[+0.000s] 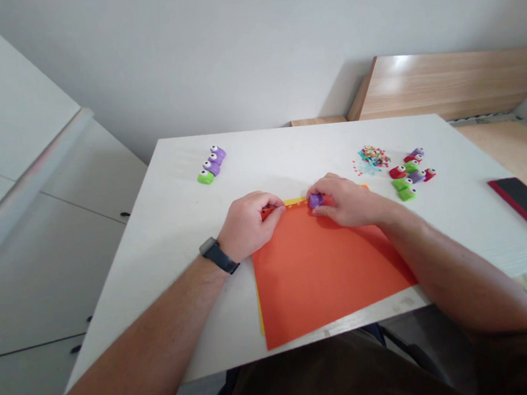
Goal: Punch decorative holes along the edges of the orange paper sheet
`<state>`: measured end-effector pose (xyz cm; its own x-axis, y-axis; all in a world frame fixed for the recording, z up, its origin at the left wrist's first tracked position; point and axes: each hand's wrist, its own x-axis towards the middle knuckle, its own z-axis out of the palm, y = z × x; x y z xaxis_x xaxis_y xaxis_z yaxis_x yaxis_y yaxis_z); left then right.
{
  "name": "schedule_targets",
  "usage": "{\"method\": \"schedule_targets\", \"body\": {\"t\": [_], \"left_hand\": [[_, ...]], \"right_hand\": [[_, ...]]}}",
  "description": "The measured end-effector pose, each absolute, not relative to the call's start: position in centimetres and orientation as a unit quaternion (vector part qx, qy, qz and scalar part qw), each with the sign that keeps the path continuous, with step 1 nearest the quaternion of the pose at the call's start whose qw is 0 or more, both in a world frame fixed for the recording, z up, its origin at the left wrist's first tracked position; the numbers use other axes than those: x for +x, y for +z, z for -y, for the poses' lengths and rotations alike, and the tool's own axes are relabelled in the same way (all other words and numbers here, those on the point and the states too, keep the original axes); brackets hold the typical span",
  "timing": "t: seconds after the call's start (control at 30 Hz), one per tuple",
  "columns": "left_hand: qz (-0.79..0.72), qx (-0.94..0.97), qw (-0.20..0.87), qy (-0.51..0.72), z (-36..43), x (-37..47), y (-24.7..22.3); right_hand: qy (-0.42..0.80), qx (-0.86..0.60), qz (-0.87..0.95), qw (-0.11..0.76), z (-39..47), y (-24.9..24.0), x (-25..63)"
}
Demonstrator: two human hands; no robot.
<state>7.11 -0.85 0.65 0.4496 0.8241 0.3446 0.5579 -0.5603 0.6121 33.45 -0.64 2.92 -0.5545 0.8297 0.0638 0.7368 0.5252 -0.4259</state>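
Right hand (347, 201): grip closing round a purple punch (315, 201), far edge of the orange sheet (324, 260). Left hand (247, 225): grip pinching that edge. Cut-outs: dotting the edge between (middle showing none). Sheet: lying on the desk (152, 250), overlapping yellow paper (294, 201).

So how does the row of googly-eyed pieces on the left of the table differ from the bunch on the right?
The left row is purple and green only; the right bunch also has red. The left row is one neat line, the right bunch a looser cluster with more pieces. Both have the same white eyes.
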Motion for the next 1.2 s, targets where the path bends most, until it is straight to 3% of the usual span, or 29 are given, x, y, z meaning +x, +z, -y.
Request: {"method": "schedule_targets", "body": {"t": [1.2], "left_hand": [[-0.417,0.827,0.217,0.308,0.78,6.95,0.44]], "right_hand": [[0.170,-0.431,0.876,0.135,0.76,2.94,33.36]]}}
